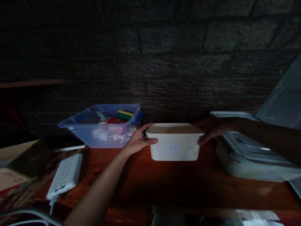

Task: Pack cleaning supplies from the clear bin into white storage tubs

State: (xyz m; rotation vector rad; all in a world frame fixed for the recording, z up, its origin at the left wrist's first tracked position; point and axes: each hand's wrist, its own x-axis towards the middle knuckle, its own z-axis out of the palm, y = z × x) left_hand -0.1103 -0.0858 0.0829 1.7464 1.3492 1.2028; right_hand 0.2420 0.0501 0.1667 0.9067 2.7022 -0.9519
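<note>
The left hand (139,139) and right hand (209,127) have fingers clamped on the white container (175,146). A translucent bin (87,136) stands by the desk (164,185)'s rear edge.

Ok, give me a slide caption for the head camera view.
Left hand and right hand hold a white bin by its ends, between an open bluish tub and a lidded container.

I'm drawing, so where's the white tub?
In the head view's middle, the white tub is held between the left hand and right hand, right of the blue bin.
</note>
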